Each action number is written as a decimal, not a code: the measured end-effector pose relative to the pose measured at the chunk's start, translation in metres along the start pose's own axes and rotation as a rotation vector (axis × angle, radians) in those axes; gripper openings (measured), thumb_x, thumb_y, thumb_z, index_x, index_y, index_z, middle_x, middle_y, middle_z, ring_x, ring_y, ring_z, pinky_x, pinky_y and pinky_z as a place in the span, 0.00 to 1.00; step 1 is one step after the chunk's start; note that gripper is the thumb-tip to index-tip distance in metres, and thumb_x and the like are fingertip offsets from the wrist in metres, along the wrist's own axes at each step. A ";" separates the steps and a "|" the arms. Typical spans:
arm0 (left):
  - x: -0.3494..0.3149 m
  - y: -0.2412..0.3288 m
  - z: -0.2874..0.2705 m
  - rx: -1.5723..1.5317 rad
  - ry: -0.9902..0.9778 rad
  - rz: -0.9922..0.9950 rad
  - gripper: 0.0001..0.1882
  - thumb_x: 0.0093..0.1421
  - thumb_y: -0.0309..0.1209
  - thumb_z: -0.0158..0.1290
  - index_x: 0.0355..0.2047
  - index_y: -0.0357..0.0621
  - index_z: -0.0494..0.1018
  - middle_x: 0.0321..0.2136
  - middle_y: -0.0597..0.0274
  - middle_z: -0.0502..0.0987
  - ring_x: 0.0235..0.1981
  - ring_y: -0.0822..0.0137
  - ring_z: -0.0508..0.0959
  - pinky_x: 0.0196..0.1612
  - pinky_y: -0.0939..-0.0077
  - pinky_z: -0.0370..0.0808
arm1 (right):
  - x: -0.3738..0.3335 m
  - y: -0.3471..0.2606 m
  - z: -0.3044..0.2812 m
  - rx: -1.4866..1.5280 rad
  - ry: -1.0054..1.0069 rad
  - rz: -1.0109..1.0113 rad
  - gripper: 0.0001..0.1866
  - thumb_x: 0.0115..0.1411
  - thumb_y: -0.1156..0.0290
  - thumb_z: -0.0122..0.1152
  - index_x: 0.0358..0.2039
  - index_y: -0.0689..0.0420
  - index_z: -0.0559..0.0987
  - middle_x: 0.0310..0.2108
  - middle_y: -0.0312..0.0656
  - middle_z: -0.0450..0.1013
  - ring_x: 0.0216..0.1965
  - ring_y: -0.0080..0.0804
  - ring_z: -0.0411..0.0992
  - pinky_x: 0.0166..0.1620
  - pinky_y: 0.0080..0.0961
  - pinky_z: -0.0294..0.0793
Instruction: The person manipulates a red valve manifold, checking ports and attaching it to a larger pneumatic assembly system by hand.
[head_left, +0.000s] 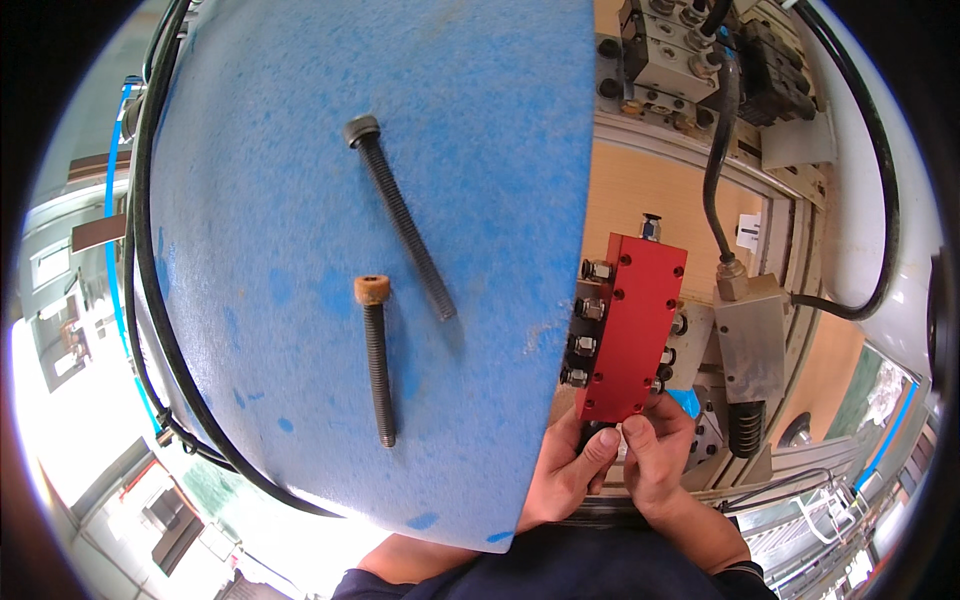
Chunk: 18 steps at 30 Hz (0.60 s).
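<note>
A red manifold block (pixel 640 320) stands lengthwise in front of me, to the right of the blue panel's edge. Metal push-in air fittings (pixel 590 309) line its left side, more poke out on the right, and one (pixel 651 227) sits on its far end. My left hand (pixel 568 475) is closed at the block's near end, thumb beside a small dark part (pixel 597 431) partly hidden by the fingers. My right hand (pixel 657 455) pinches the near right corner, its thumb at the lower edge and its fingers curled along the side.
On the blue mottled panel (pixel 270 230) lie a dark socket-head bolt (pixel 405 225) and another bolt with a rusty head (pixel 376 350). Black cables (pixel 150 260) run down the panel's left side. A metal valve assembly (pixel 670 60) and a grey block with a hose (pixel 752 340) stand at right.
</note>
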<state>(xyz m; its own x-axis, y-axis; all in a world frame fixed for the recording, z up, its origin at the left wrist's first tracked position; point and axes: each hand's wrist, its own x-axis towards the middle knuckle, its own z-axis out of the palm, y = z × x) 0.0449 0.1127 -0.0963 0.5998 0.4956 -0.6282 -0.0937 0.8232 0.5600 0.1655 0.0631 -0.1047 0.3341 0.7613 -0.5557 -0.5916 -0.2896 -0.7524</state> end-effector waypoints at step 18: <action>-0.005 -0.004 -0.003 0.001 -0.043 -0.018 0.18 0.67 0.40 0.41 0.48 0.37 0.63 0.21 0.66 0.66 0.17 0.79 0.64 0.20 0.85 0.61 | -0.006 0.006 -0.004 -0.083 0.013 -0.019 0.12 0.58 0.75 0.58 0.40 0.67 0.71 0.36 0.44 0.74 0.36 0.25 0.71 0.37 0.22 0.72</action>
<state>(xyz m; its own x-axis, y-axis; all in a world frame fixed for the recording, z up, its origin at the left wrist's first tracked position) 0.0403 0.1074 -0.0972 0.6349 0.4683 -0.6145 -0.0819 0.8317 0.5492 0.1631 0.0546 -0.1077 0.3546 0.7593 -0.5456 -0.5228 -0.3228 -0.7890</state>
